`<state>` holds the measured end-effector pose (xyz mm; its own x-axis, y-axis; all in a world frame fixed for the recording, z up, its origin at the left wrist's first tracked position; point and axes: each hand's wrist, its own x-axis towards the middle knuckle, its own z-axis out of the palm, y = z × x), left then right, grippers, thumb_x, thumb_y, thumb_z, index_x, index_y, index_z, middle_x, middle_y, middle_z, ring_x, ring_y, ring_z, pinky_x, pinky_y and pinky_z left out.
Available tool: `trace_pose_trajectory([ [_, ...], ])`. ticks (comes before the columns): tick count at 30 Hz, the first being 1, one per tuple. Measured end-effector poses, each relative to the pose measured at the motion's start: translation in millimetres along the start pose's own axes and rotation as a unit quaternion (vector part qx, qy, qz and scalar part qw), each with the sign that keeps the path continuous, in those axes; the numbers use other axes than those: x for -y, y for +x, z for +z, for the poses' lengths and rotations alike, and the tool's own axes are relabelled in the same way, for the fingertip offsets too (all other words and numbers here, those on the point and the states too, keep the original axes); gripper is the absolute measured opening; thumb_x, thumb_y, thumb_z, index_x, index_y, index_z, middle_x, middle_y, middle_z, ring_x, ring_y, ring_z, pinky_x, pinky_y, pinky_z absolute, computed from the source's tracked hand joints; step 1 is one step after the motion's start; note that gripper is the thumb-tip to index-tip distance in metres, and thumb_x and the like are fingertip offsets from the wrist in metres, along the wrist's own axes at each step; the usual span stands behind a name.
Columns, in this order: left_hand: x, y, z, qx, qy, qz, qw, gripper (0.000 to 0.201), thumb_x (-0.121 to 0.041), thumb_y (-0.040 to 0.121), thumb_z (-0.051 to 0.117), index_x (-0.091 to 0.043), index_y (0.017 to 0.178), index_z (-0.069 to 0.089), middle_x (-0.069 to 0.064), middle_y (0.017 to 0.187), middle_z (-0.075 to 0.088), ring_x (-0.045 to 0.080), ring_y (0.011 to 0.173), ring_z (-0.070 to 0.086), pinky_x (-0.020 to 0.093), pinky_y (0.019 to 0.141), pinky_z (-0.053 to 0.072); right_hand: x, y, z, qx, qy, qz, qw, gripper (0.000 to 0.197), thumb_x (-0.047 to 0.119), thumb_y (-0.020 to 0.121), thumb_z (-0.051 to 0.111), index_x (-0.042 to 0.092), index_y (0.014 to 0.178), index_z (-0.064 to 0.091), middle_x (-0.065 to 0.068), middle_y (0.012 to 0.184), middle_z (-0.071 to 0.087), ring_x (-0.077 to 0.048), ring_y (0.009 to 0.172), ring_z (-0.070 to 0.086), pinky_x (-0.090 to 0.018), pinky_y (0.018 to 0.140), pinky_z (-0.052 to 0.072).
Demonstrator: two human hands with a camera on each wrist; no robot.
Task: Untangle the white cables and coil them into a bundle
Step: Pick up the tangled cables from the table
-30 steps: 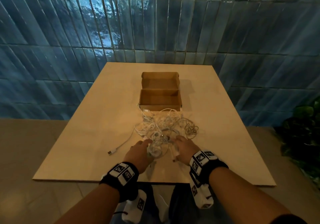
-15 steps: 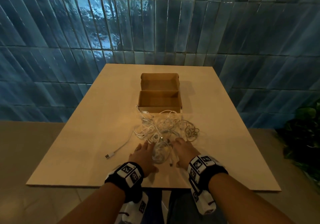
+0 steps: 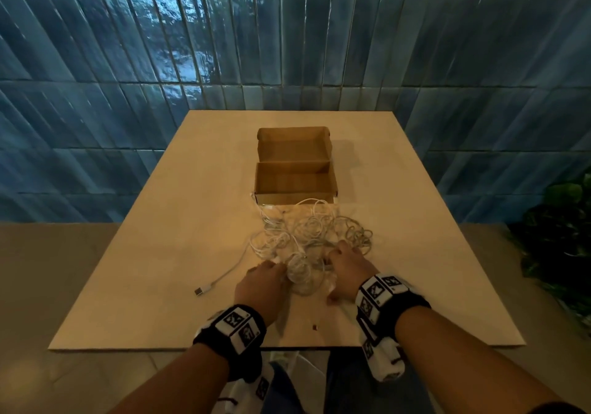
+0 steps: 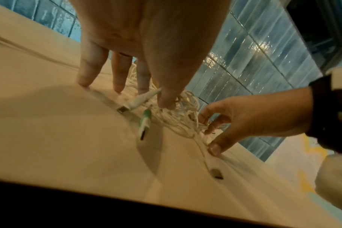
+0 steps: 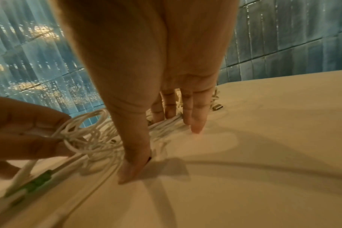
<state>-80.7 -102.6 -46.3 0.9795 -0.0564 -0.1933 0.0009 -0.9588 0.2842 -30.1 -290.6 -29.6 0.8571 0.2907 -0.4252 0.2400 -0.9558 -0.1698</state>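
A tangle of white cables [image 3: 307, 234] lies on the pale table [image 3: 160, 253] in front of a cardboard box. My left hand [image 3: 262, 282] is at its near left edge; in the right wrist view, cable loops [image 5: 84, 132] come out pinched between its thumb and a finger, the other fingers [image 4: 88, 69] straight on the table. My right hand [image 3: 345, 266] rests on the near right side, straight fingers [image 5: 195, 117] pressing strands down, thumb on the table. A green-and-white plug [image 4: 144, 123] and a white plug [image 4: 133, 103] lie by my left thumb.
The open, empty cardboard box [image 3: 295, 180] stands just behind the tangle. One cable end with a USB plug [image 3: 200, 291] trails left on the table. A blue tiled wall [image 3: 287, 45] is behind, a plant [image 3: 563, 231] at the right, and the table's near edge is close to my wrists.
Half a second ago both hands lay flat beside the small near coil. Now they have drawn in against it, and the left hand has taken hold of strands.
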Motion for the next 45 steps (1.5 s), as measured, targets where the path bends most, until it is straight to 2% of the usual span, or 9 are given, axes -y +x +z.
trace_pose_trajectory([
  [4, 0, 2, 1, 0.028, -0.092, -0.031, 0.995, 0.031, -0.037, 0.096, 0.046, -0.024, 0.124, 0.052, 0.004, 0.131, 0.051, 0.03, 0.115, 0.053, 0.039, 0.091, 0.046, -3, -3, 3, -0.035, 0.031, -0.006, 0.999, 0.078, 0.043, 0.066, 0.08, 0.017, 0.129, 0.044, -0.001, 0.131, 0.034, -0.03, 0.119, 0.036, -0.04, 0.099, 0.042],
  [8, -10, 1, 2, 0.061, -0.136, -0.073, 0.986, 0.055, -0.064, 0.079, 0.052, -0.03, 0.122, 0.055, -0.001, 0.136, 0.045, 0.028, 0.121, 0.047, 0.048, 0.1, 0.042, 1, -6, 2, -0.082, 0.037, -0.017, 0.996, 0.049, 0.032, 0.082, 0.066, 0.019, 0.126, 0.047, -0.003, 0.126, 0.042, -0.031, 0.113, 0.044, -0.037, 0.091, 0.041],
  [13, -14, 7, -7, 0.063, -0.04, -0.093, 0.993, 0.033, -0.037, 0.095, 0.046, -0.027, 0.125, 0.052, 0.001, 0.136, 0.041, 0.03, 0.123, 0.044, 0.047, 0.096, 0.043, 1, -7, -7, -0.158, 0.11, -0.044, 0.98, 0.005, 0.021, 0.09, 0.053, 0.018, 0.091, 0.057, -0.005, 0.095, 0.058, -0.028, 0.091, 0.056, -0.032, 0.069, 0.04],
  [18, 7, 36, -19, -0.012, -0.138, -0.099, 0.985, 0.032, -0.021, 0.102, 0.032, -0.001, 0.109, 0.056, 0.021, 0.116, 0.058, 0.038, 0.102, 0.057, 0.039, 0.081, 0.043, -1, -10, -30, -0.216, 0.24, -0.031, 0.946, 0.016, 0.025, 0.091, 0.057, 0.02, 0.08, 0.047, 0.008, 0.069, 0.052, -0.012, 0.064, 0.05, -0.029, 0.056, 0.037],
  [27, 20, 51, -45, -0.157, -0.333, -0.095, 0.925, 0.028, -0.021, 0.103, 0.038, -0.001, 0.097, 0.057, 0.02, 0.104, 0.066, 0.037, 0.098, 0.061, 0.042, 0.08, 0.045, -20, -12, -70, -0.337, 0.415, -0.008, 0.845, 0.018, 0.032, 0.092, 0.058, 0.016, 0.086, 0.054, -0.001, 0.073, 0.061, -0.015, 0.066, 0.056, -0.031, 0.065, 0.044],
  [31, 16, 50, -41, -0.071, -0.292, -0.095, 0.949, 0.027, -0.02, 0.098, 0.049, -0.008, 0.121, 0.059, 0.015, 0.125, 0.061, 0.034, 0.115, 0.055, 0.034, 0.09, 0.04, -22, -19, -72, -0.335, 0.478, -0.026, 0.811, 0.018, 0.026, 0.094, 0.056, 0.025, 0.076, 0.051, 0.001, 0.068, 0.061, 0.0, 0.049, 0.05, -0.028, 0.059, 0.041],
  [34, 13, 48, -35, -0.018, -0.295, -0.094, 0.951, 0.045, -0.019, 0.094, 0.057, -0.01, 0.137, 0.047, 0.017, 0.139, 0.05, 0.034, 0.124, 0.05, 0.034, 0.093, 0.041, -23, -22, -70, -0.315, 0.492, -0.031, 0.811, 0.019, 0.022, 0.096, 0.052, 0.025, 0.078, 0.052, 0.0, 0.077, 0.063, -0.003, 0.049, 0.047, -0.021, 0.053, 0.042],
  [41, -10, 42, -26, -0.151, -0.237, 0.005, 0.96, 0.063, -0.02, 0.081, 0.071, -0.021, 0.139, 0.047, 0.013, 0.142, 0.042, 0.033, 0.131, 0.039, 0.042, 0.109, 0.029, -13, -29, -74, -0.252, 0.547, -0.061, 0.796, 0.019, 0.012, 0.097, 0.045, 0.018, 0.08, 0.05, 0.001, 0.068, 0.062, -0.007, 0.047, 0.042, -0.022, 0.046, 0.038],
  [45, -11, 56, -14, -0.011, -0.132, -0.002, 0.991, 0.058, -0.038, 0.086, 0.065, -0.024, 0.14, 0.046, 0.009, 0.15, 0.035, 0.033, 0.135, 0.037, 0.039, 0.111, 0.029, -10, -35, -81, -0.261, 0.572, -0.075, 0.774, 0.019, 0.014, 0.099, 0.041, 0.016, 0.081, 0.048, -0.001, 0.067, 0.061, -0.016, 0.057, 0.044, -0.025, 0.051, 0.04],
])
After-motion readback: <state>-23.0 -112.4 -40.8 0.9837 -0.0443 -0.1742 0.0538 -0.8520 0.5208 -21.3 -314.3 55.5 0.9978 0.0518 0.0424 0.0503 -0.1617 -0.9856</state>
